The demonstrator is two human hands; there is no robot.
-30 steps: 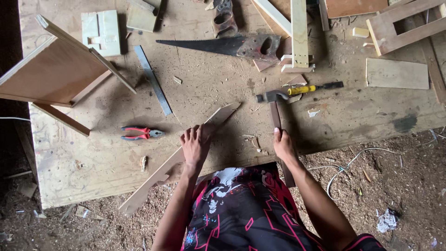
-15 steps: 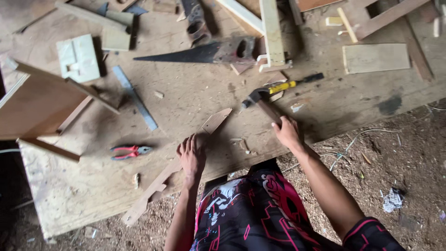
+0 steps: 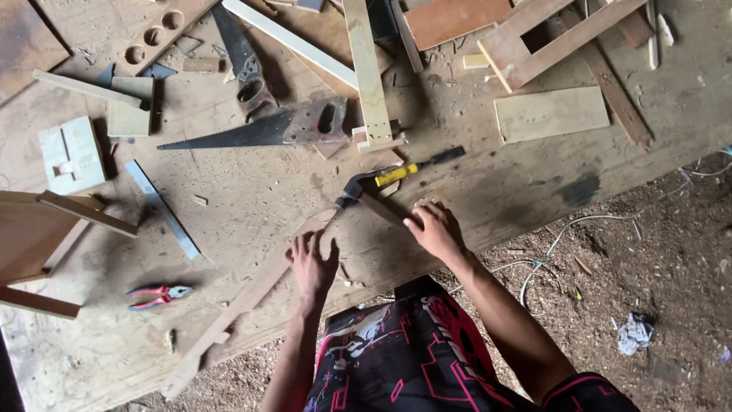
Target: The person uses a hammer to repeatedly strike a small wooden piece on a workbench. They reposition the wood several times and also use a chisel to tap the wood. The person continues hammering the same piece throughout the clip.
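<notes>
My left hand (image 3: 313,263) lies flat, fingers spread, on a long shaped wooden strip (image 3: 236,309) that runs diagonally across the plywood workbench (image 3: 473,191). My right hand (image 3: 433,229) rests on the end of a dark narrow wooden piece (image 3: 379,207) just below a claw hammer (image 3: 396,177) with a yellow and black handle. The hammer lies on the bench, untouched.
A handsaw (image 3: 259,131) lies above the hammer and a second saw (image 3: 240,57) behind it. Red-handled pliers (image 3: 156,295) sit at the left near a metal ruler (image 3: 162,208) and a wooden frame (image 3: 42,236). Boards and offcuts crowd the far side. Sawdust-covered ground with a cable (image 3: 579,229) lies at the right.
The view has shifted so the bench sits lower and more tilted. My right hand slid up the dark wooden piece toward the hammer. My left hand stays on the long strip.
</notes>
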